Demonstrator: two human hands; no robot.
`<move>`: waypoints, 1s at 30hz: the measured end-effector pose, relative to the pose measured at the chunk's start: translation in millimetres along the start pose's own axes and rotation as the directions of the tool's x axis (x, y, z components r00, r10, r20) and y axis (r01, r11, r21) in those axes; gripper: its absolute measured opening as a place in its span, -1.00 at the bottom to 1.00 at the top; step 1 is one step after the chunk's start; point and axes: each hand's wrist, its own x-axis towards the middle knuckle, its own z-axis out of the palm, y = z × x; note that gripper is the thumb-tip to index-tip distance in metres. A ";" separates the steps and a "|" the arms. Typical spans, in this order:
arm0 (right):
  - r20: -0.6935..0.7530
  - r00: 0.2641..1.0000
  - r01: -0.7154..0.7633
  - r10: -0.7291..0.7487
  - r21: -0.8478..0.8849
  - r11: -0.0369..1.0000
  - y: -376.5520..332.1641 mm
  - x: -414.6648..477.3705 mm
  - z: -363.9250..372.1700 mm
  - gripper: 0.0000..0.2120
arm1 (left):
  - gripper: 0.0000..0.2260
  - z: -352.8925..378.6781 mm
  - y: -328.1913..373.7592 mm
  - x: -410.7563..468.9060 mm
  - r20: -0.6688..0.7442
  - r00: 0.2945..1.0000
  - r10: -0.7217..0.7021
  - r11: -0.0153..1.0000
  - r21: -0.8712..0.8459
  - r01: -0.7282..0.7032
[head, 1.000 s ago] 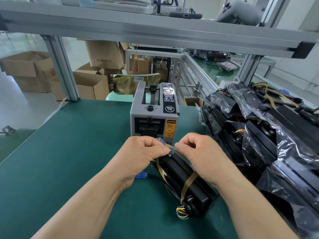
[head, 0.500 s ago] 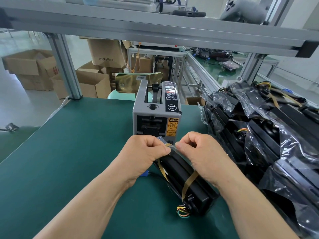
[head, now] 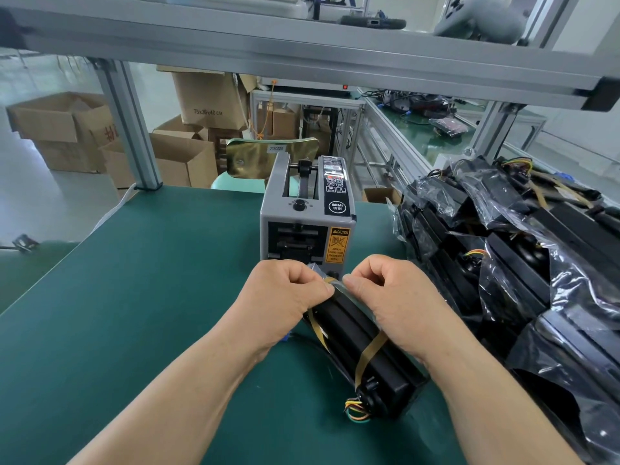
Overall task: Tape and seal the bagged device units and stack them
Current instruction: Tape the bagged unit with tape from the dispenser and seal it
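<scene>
Centrally, both hands, left hand (head: pixel 285 297) and right hand (head: pixel 389 297), fingers curled, pinch the clear plastic bag top (head: pixel 327 281) over the black rectangular device unit (head: pixel 362 344) on the green surface (head: pixel 134 297).

glossy plastic bags (head: pixel 523 263), matt green mat (head: pixel 141 297)

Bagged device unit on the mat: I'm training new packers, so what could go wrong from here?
1. The left hand and right hand pinch only the far end of the bagged device unit; the fold might spring open before tape holds.
2. The coloured wires jut from the near end and could snag when stacking.
</scene>
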 end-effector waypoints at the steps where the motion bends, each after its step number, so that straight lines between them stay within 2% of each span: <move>1: -0.001 1.000 0.001 -0.001 -0.007 1.000 0.0 0.0 -0.2 -0.79 | -0.84 0.2 -1.0 0.1 -0.007 1.000 0.000 1.000 0.013 0.000; 6: -0.012 1.000 0.024 -0.025 -0.037 0.999 0.7 -0.2 -0.3 -0.80 | -0.86 2.5 -4.1 0.1 -0.030 1.000 0.005 0.999 0.044 -0.004; 13: -0.020 0.999 0.029 -0.030 -0.036 0.999 3.1 0.1 -0.7 -0.79 | -0.78 -0.9 -3.3 1.0 0.036 0.999 -0.031 0.993 -0.113 0.035; 17: -0.024 0.999 0.029 -0.030 -0.038 0.999 2.1 -1.0 -0.3 -0.79 | -0.86 -2.9 -0.3 0.4 0.062 0.998 -0.018 0.997 -0.071 0.022; 30: -0.005 1.000 0.025 -0.025 -0.044 0.999 -2.3 -3.8 -1.8 -0.81 | -0.83 0.9 2.7 -0.3 0.019 1.000 0.006 0.999 -0.039 -0.005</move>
